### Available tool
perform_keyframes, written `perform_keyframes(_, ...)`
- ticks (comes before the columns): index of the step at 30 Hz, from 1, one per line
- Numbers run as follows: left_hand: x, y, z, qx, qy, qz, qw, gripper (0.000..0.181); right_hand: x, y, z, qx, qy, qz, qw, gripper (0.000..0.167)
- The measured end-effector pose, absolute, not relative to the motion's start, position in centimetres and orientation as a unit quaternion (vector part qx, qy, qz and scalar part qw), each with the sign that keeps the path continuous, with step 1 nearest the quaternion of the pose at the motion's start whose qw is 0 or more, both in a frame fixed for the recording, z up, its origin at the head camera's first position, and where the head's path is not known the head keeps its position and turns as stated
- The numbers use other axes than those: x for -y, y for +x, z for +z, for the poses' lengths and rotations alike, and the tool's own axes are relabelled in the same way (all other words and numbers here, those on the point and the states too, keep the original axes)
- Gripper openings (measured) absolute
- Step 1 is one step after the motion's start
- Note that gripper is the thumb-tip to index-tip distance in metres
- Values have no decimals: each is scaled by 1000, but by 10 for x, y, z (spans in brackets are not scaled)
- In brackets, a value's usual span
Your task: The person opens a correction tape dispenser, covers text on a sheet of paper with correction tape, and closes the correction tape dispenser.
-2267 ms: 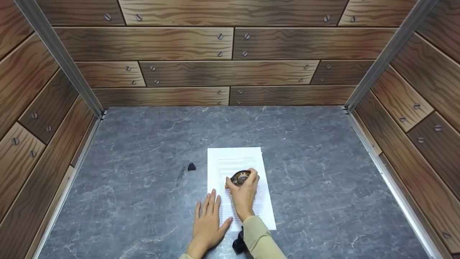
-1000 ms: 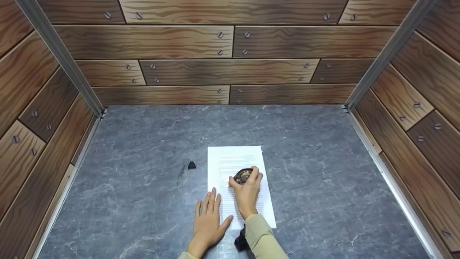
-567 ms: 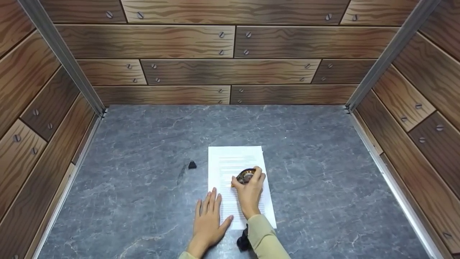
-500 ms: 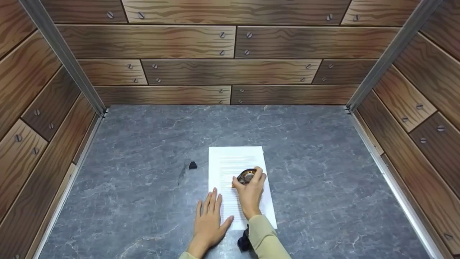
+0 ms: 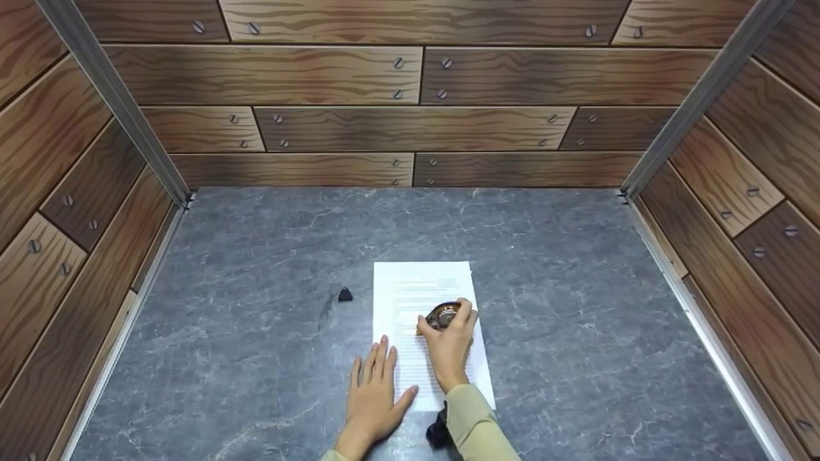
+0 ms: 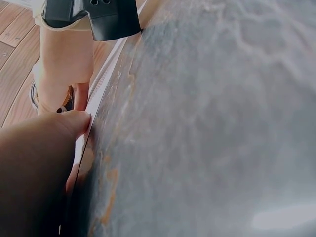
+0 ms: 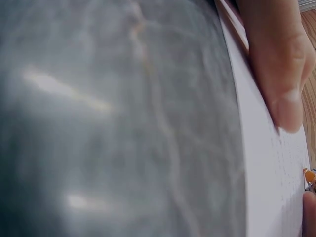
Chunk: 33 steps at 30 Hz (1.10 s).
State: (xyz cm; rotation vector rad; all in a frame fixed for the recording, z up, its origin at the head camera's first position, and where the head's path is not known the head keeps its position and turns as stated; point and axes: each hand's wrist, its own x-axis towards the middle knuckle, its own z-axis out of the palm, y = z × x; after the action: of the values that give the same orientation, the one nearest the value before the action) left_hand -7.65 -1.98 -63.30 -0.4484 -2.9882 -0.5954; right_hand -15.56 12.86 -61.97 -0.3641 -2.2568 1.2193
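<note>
A white printed sheet [image 5: 419, 272] lies on the grey marbled table. My right hand [image 5: 450, 349] grips a round, see-through correction tape [image 5: 443, 315] between thumb and fingers, over the text right of the middle. Its orange tip [image 7: 309, 175] shows at the edge of the right wrist view, but whether it touches the page is hidden. My left hand [image 5: 375, 400] rests flat with fingers straight, across the sheet's lower left edge. In the left wrist view, the left thumb lies on the paper's margin, and part of the correction tape [image 6: 67, 102] shows beyond it.
A small black cap [image 5: 345, 294] lies on the table left of the sheet. A black wrist camera [image 5: 439, 431] sits under the right sleeve. Wood-patterned panels [image 5: 410, 128] with metal corner posts enclose the table at the back and sides.
My right hand has slid the correction tape a short way right across the page. The left hand has stayed on the sheet's edge, and the cap has not moved.
</note>
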Motion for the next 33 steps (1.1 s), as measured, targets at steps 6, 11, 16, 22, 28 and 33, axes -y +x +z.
perform_keyframes(6,19,-76,-635,969,-150,-193,34,77,-131,-154,-621,836,-141,456,272,75)
perform_keyframes(11,18,-76,-636,968,-154,-191,53,77,-133,-155,-620,834,-145,458,271,75)
perform_keyframes(16,19,-76,-636,965,-159,-194,71,76,-133,-154,-619,831,-140,469,263,76)
perform_keyframes(22,19,-76,-635,969,-153,-191,44,77,-133,-153,-619,830,-147,471,260,76)
perform_keyframes(28,19,-76,-635,968,-154,-192,49,77,-131,-153,-619,831,-150,468,262,76)
perform_keyframes(33,21,-75,-635,967,-154,-195,50,77,-129,-154,-620,834,-142,458,271,75)
